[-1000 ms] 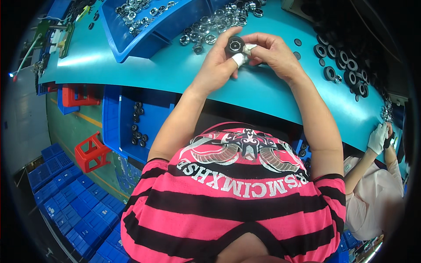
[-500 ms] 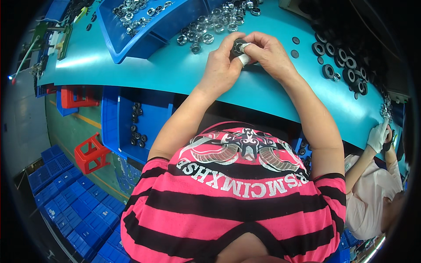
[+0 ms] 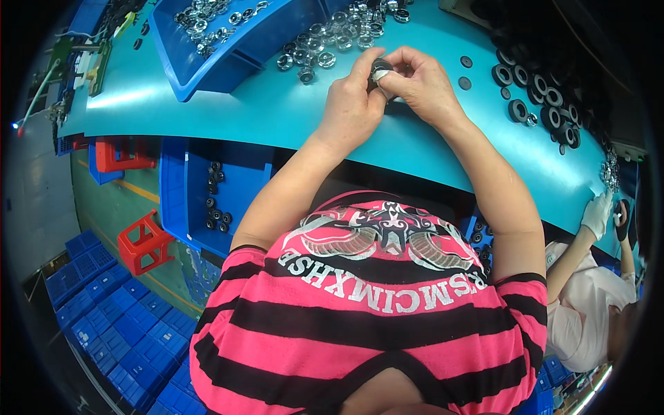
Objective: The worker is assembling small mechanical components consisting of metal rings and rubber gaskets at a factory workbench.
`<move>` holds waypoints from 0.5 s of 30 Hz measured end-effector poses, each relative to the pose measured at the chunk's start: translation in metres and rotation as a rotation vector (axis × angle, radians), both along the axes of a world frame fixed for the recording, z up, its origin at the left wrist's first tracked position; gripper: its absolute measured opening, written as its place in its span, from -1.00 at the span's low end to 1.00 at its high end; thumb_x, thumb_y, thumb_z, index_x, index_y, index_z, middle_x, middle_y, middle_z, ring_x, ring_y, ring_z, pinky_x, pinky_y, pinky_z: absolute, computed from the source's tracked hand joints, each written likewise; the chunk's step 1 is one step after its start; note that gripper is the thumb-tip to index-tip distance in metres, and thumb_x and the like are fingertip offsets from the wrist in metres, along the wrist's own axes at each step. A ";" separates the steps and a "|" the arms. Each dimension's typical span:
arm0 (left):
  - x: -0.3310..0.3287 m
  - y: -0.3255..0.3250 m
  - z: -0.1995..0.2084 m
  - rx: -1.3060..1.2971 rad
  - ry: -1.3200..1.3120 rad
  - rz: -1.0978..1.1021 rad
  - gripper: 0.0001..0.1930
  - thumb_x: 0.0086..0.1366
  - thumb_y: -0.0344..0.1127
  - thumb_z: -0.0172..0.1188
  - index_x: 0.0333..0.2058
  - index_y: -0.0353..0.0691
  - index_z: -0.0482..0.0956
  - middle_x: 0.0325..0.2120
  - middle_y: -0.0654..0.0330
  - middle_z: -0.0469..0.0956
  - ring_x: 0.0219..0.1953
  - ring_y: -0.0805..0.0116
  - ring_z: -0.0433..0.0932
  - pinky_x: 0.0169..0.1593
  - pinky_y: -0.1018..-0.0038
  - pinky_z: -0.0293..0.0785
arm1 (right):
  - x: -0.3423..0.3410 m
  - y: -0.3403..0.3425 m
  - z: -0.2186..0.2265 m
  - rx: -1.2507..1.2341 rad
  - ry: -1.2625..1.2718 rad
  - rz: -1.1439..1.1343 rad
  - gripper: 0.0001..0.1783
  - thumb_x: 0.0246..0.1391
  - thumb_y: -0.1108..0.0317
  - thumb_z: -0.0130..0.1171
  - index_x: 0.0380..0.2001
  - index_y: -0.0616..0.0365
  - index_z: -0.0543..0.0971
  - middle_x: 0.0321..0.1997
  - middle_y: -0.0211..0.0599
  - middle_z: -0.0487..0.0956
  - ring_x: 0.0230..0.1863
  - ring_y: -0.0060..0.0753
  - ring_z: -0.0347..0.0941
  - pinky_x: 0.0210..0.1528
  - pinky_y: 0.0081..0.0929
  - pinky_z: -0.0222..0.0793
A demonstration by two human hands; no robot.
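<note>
Over the teal tabletop (image 3: 277, 119), my left hand (image 3: 351, 105) and my right hand (image 3: 423, 84) meet around a small black wheel (image 3: 380, 66). The fingers of my left hand close on its left side, while my right thumb, with a white wrap on its tip, presses against its face. Much of the wheel is hidden by the fingers. Just beyond my left hand lie loose shiny chrome wheel hubs (image 3: 326, 59). To the right of my right hand are two flat dark discs (image 3: 465, 83).
A blue bin (image 3: 238, 72) holding chrome hubs stands at the back left. Black rubber tyres (image 3: 518, 111) pile up at the right. Under the table's edge, a blue crate (image 3: 243, 181) holds black wheels. A red stool (image 3: 145, 242) stands left. A co-worker's gloved hand (image 3: 596, 216) is far right.
The black wheel has tilted and turned between my fingers, and my left fingertips have shifted slightly. At the right, the co-worker's hands have moved apart.
</note>
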State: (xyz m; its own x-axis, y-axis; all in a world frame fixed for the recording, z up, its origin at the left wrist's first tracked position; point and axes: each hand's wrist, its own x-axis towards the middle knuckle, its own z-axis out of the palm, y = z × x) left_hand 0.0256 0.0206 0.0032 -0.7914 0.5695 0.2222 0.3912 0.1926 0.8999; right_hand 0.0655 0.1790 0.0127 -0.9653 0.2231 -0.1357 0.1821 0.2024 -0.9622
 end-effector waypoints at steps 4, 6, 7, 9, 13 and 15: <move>0.001 0.001 0.001 -0.029 0.078 0.023 -0.50 0.25 -0.50 0.15 0.19 -0.22 0.39 -0.34 -0.04 0.69 -0.28 0.13 0.72 -0.22 0.33 0.60 | 0.001 -0.002 0.001 0.054 0.002 -0.023 -0.64 -0.11 0.21 0.30 -0.27 0.24 0.64 -0.39 -0.30 0.62 -0.34 -0.47 0.53 -0.23 -0.49 0.46; 0.001 0.002 0.001 -0.028 0.112 0.032 -0.50 0.24 -0.51 0.15 0.18 -0.22 0.40 -0.37 -0.05 0.69 -0.32 0.10 0.72 -0.25 0.32 0.60 | 0.001 -0.003 0.004 0.081 0.001 -0.023 -0.64 -0.11 0.21 0.30 -0.28 0.24 0.64 -0.38 -0.30 0.62 -0.33 -0.46 0.53 -0.23 -0.48 0.46; 0.001 0.002 0.001 -0.023 0.125 0.036 -0.50 0.23 -0.51 0.15 0.17 -0.22 0.40 -0.37 -0.06 0.69 -0.32 0.08 0.72 -0.26 0.31 0.60 | 0.002 -0.003 0.006 0.095 0.001 -0.024 -0.64 -0.11 0.20 0.30 -0.28 0.24 0.64 -0.38 -0.30 0.62 -0.33 -0.46 0.52 -0.23 -0.47 0.46; 0.002 0.003 0.002 -0.025 0.149 0.042 -0.51 0.22 -0.52 0.15 0.16 -0.21 0.41 -0.39 -0.06 0.68 -0.34 0.07 0.72 -0.27 0.31 0.60 | 0.002 -0.004 0.007 0.105 -0.003 -0.030 -0.64 -0.11 0.20 0.30 -0.28 0.24 0.63 -0.38 -0.30 0.62 -0.32 -0.46 0.53 -0.22 -0.47 0.46; 0.002 0.003 0.002 -0.034 0.174 0.047 -0.53 0.23 -0.53 0.14 0.15 -0.22 0.43 -0.38 -0.03 0.69 -0.34 0.11 0.72 -0.27 0.32 0.60 | 0.002 -0.003 0.006 0.122 -0.007 -0.025 -0.63 -0.13 0.19 0.31 -0.28 0.24 0.63 -0.36 -0.29 0.62 -0.32 -0.44 0.52 -0.21 -0.46 0.46; 0.000 0.003 -0.001 0.020 0.126 0.028 -0.53 0.24 -0.54 0.14 0.15 -0.21 0.43 -0.32 0.02 0.68 -0.36 0.21 0.70 -0.32 0.37 0.60 | 0.000 -0.002 0.000 0.090 0.012 0.000 -0.64 -0.07 0.20 0.31 -0.26 0.25 0.62 -0.33 -0.30 0.62 -0.31 -0.47 0.53 -0.20 -0.47 0.47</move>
State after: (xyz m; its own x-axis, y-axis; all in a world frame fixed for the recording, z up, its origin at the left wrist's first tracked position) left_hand 0.0252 0.0237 0.0018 -0.7724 0.5417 0.3317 0.4958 0.1876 0.8479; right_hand 0.0657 0.1772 0.0132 -0.9669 0.2334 -0.1034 0.1703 0.2878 -0.9424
